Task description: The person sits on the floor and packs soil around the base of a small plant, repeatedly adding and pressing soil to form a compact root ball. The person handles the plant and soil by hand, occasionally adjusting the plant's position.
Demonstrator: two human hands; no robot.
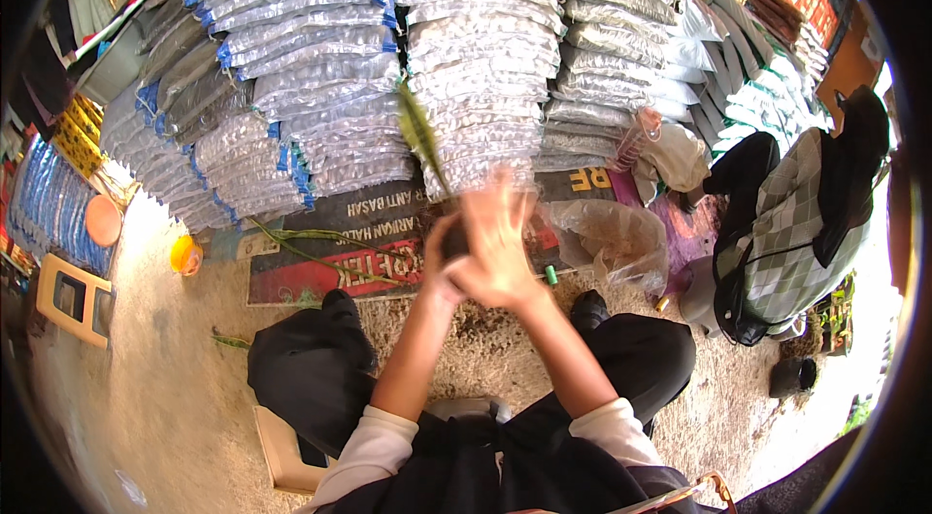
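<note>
In front of me, above the soil-strewn ground, my left hand [442, 266] is closed round a small dark pot [453, 243], mostly hidden by the fingers. A long green leaf with yellowish edges [417, 131] rises from it, leaning up and left. My right hand [495, 247] crosses over the pot's right side. Motion smears its fingers, so its grip is unclear. More long green leaves [316, 240] lie on the dark printed sheet [291, 266] left of my hands. To their right sit a small green cylinder [551, 274] and a clear plastic bag [612, 237] with brownish contents.
Tall stacks of filled clear bags [476, 58] line the far side. A person in a checked garment [796, 213] crouches at right, near a small black pot [793, 377]. Leftward stand a yellow tub [186, 255] and a beige stool [49, 291]. A loose leaf [231, 341] lies by my left knee.
</note>
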